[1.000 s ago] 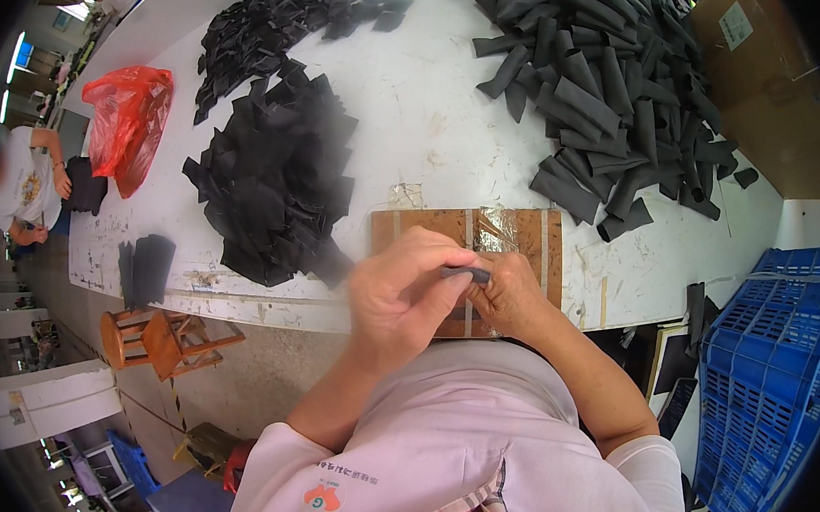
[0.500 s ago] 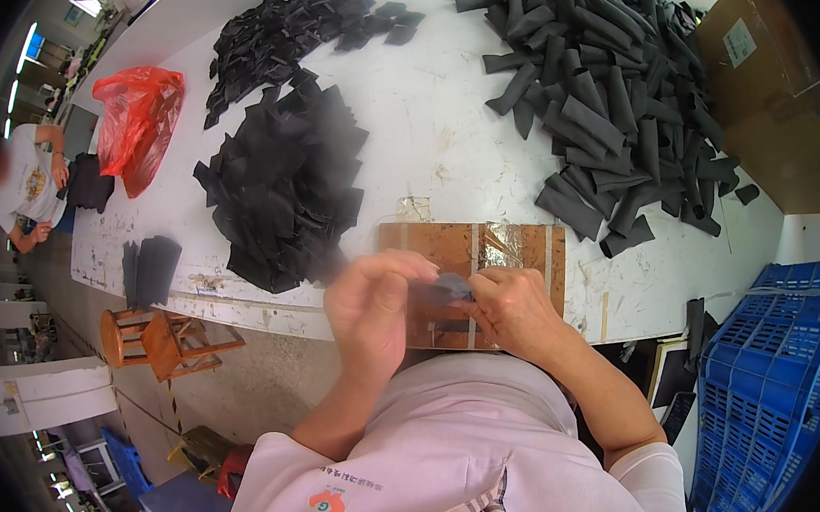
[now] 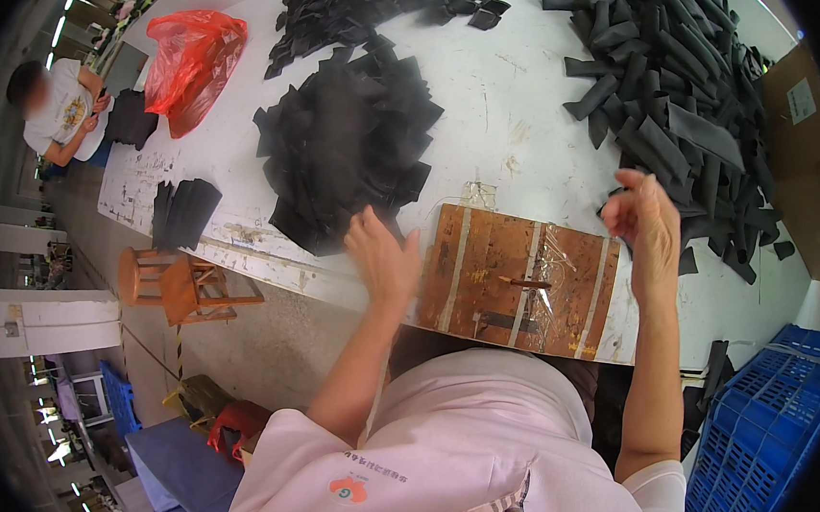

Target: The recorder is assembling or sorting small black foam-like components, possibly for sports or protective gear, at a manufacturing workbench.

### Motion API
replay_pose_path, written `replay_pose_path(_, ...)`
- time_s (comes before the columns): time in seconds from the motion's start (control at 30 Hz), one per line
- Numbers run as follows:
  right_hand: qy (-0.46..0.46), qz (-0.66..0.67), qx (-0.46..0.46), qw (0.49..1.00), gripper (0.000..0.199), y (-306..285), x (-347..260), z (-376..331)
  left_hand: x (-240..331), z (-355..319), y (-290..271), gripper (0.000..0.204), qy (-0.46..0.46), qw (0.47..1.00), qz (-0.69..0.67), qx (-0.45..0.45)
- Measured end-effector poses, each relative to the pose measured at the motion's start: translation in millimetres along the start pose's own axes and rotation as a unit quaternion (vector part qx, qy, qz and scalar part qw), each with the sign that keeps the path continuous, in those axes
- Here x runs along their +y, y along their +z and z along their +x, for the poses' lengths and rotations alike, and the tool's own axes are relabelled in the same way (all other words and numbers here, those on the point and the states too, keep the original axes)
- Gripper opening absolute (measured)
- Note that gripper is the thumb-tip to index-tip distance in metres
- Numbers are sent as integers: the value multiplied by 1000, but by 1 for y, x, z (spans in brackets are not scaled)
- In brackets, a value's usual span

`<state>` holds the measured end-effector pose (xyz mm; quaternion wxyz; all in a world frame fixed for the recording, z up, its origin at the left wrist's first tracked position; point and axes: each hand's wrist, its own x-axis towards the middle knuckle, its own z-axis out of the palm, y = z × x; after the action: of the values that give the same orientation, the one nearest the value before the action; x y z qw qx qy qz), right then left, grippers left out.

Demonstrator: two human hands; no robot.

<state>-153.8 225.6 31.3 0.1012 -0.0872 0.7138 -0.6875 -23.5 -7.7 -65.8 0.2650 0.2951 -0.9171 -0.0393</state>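
My left hand (image 3: pixel 383 256) reaches to the near right edge of a heap of flat black fabric pieces (image 3: pixel 342 145). Its thumb stands apart from the fingers, and the fingertips meet the edge of the heap. At the right, my right hand (image 3: pixel 650 227) is raised beside a large pile of dark tube-shaped fabric pieces (image 3: pixel 664 146). Its fingers are loosely bent with gaps between them, and no piece shows in them. Between my hands lies a brown wooden board (image 3: pixel 457 269) with tape strips across it. A small brown pointed stick (image 3: pixel 527 284) rests on the board.
A second black fabric heap (image 3: pixel 353 6) is farther back on the white table (image 3: pixel 490 99). A red plastic bag (image 3: pixel 193 71) and dark strips (image 3: pixel 185 214) lie left. A cardboard box (image 3: pixel 809 143) and blue crates (image 3: pixel 763 419) stand right. Wooden stools (image 3: pixel 190 292) and another person (image 3: pixel 65 113) are left.
My hands have come apart from over the board, the left toward the flat heap, the right toward the tube pile. The dark piece between them is gone from there. The whole view has shifted.
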Motion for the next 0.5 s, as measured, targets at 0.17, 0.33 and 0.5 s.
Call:
replay_pose_path(0.17, 133, 31, -84, 987, 44, 8, 56, -52, -32, 21, 34, 24, -7, 992, 111, -54)
replay_pose_path(0.33, 100, -163, -99, 977, 39, 5, 87, -76, -50, 58, 35, 18, 5, 993, 64, -96)
replay_pose_path(0.5, 99, -186, -89, 973, 39, -2, 89, -75, -20, 40, 10, 15, 64, 995, -79, -6)
